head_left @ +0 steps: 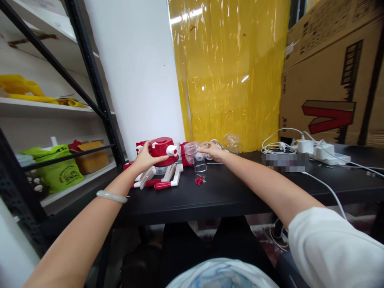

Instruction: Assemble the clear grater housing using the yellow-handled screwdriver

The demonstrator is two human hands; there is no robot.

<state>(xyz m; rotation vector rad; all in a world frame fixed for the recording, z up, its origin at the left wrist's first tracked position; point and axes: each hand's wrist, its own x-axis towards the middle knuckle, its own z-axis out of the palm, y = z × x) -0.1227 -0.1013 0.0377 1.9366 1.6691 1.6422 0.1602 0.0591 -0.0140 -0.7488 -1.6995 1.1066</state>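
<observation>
My left hand (145, 157) is closed around a round red plastic housing (162, 146) with a short white spout on its front. Below it on the black table lie several white levers with red handles (167, 185). My right hand (212, 151) is at a group of clear plastic pieces, its fingers closed on a clear plastic container (191, 150). Another clear plastic cup (200, 165) stands just below that. In front is a small pile of red plastic bits and screws (199, 181). The fingertips of the right hand are partly hidden by the clear plastic.
Right of the hands, white chargers and cables (324, 151) lie on the black table (240, 192). A large cardboard box (327, 80) stands behind them. Yellow plastic strips (231, 72) hang at the back. A shelf rack (90, 80) rises at left.
</observation>
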